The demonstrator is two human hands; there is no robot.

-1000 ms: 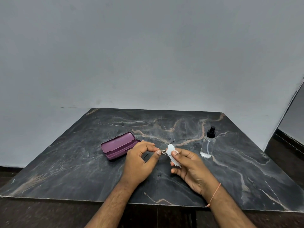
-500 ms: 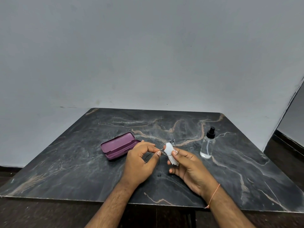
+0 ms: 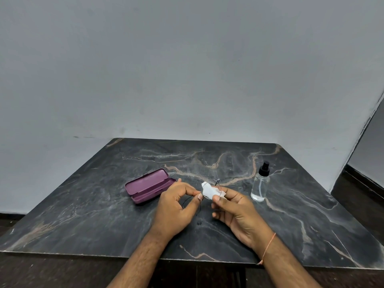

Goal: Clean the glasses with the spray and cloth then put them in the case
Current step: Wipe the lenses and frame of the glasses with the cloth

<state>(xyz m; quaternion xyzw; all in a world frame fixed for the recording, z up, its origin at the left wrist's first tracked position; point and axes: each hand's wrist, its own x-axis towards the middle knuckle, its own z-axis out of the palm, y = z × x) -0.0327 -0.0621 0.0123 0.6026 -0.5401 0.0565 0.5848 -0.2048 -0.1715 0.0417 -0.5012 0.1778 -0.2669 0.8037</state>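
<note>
Thin dark wire-framed glasses (image 3: 217,181) are held above the table between both hands. My left hand (image 3: 176,206) pinches the frame at its left side with thumb and forefinger; one lens rim hangs below the fingers. My right hand (image 3: 236,210) presses a small white cloth (image 3: 211,191) around the other lens, thumb on top. The purple case (image 3: 148,185) lies open on the table just left of my left hand. A clear spray bottle (image 3: 260,185) with a black top stands upright to the right of my right hand.
The dark marble table (image 3: 83,215) stands against a plain grey wall (image 3: 187,69). Its front edge runs just below my wrists. A dark floor strip shows at the far right beyond the table.
The cloth has shifted slightly on the lens as my right thumb and fingers moved over it. Both hands stay in nearly the same place.
</note>
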